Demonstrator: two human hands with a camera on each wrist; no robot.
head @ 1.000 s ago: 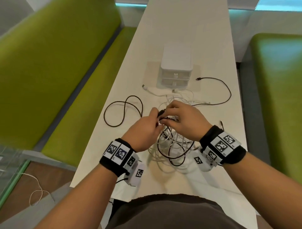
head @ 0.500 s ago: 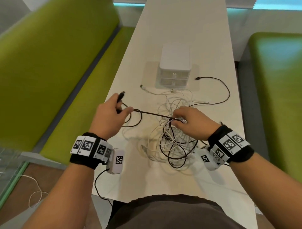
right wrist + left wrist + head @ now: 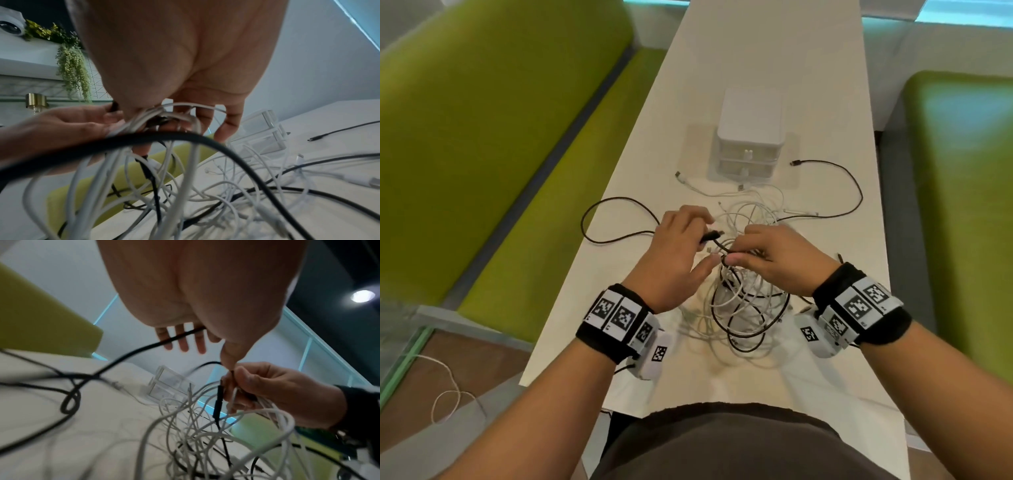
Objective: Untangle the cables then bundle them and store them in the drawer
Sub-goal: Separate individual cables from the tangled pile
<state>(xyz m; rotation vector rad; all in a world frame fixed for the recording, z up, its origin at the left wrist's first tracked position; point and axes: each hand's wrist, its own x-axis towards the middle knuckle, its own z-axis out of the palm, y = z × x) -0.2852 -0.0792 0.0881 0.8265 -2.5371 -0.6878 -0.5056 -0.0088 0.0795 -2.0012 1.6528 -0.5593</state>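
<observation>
Black cable (image 3: 616,236), plug end: left hand (image 3: 674,253) pinches it. Right hand (image 3: 774,260) grips tangle (image 3: 746,308), 6 o'clock of drawer unit (image 3: 750,144). Advice: thread plug thru loops slowly, no yanking.

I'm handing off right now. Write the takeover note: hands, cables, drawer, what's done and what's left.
Left hand: holds the black cable's plug end.
Right hand: grips the lifted tangle of white and black cables.
Drawer unit: behind the tangle on the table, both drawers closed.
Done: a loop of the black cable lies free to the left.
Left: finish untangling, bundle, store.
</observation>
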